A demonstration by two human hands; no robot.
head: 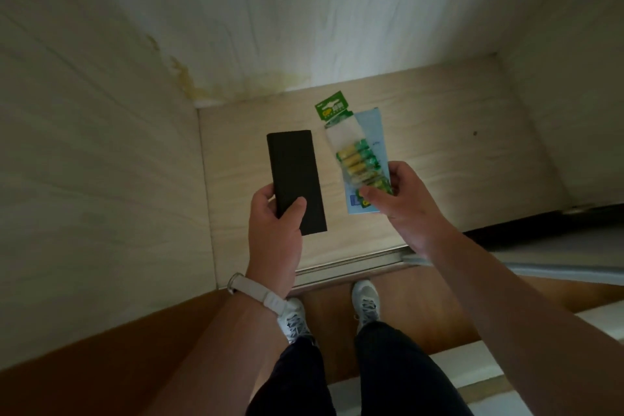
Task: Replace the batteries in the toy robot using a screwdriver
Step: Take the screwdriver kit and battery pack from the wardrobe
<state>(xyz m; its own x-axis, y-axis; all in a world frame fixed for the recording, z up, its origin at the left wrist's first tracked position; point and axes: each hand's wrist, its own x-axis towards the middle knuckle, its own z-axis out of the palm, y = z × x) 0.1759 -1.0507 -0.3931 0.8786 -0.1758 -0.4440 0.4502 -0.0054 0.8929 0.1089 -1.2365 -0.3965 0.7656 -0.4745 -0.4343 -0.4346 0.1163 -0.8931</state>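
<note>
A person stands at an open cupboard, both bare forearms reaching forward and down over its bottom shelf (439, 145). The left hand (275, 223), a white strap (260, 294) on its wrist, grips the lower end of a flat black case (293, 172), thumb across the face and fingers curled round the left edge. The case points up and away, slightly tilted.

The right hand (401, 203) pinches a battery pack (358, 159) at its near end, thumb pressed on top and fingers wrapped under the right side. The pack's green header card points toward the back wall (337, 10), and yellow and green cells show through the clear blister. A pale blue sheet (374, 132) lies behind the pack; whether the fingers hold it too cannot be told. Case and pack sit side by side, close but apart.

The shelf is boxed in by a pale side wall (101, 145) on the left, the back wall and another wall on the right, with open wood to the right of the hands. A yellowish stain (209, 91) marks the left rear corner. A metal track (347, 263) edges the shelf front; just behind it, white shoes (293, 317) stand on a brown floor (334, 331).
</note>
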